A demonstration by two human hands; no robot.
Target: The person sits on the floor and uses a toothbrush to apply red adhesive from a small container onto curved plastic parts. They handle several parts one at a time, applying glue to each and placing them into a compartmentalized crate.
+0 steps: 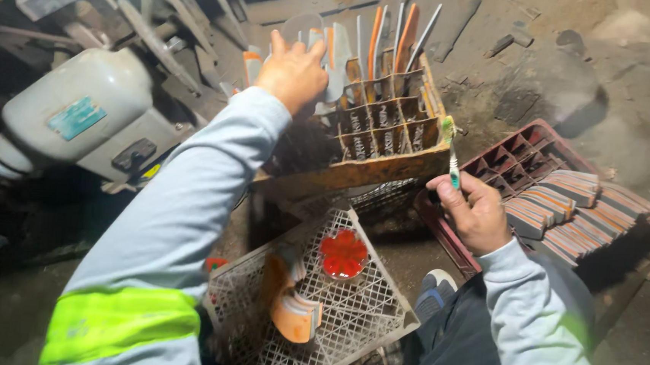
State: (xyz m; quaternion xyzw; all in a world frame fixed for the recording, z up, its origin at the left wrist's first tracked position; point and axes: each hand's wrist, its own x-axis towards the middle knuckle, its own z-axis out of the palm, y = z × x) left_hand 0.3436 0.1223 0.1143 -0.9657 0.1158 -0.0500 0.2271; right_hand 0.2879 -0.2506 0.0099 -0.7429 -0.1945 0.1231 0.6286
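left hand (294, 72) reaches forward with the fingers curled over the flat blades (333, 47) that stand in the far corner of the divided wooden rack (386, 129); it seems to pinch one, though the grip itself is hidden behind the knuckles. right hand (475, 212), nearer the body, is closed around a slim green-and-white brush (449, 149) held upright, bristle end up, just off the rack's near right corner. ahead of the left hand more orange and grey blades (405, 36) stick up from the rack's cells. below the right hand sits a white mesh crate (331, 312) with a red flower-shaped piece (343, 254) and orange handles (294, 314) in it. to the right of the right hand a dark red compartment crate (509, 161) carries stacked striped handles (575, 204). left of the left arm lies a pale grinder motor (78, 116).

judging by this, a blade is being picked from the rack while the brush waits; the next move calls for lifting it straight up, clear of its neighbours.
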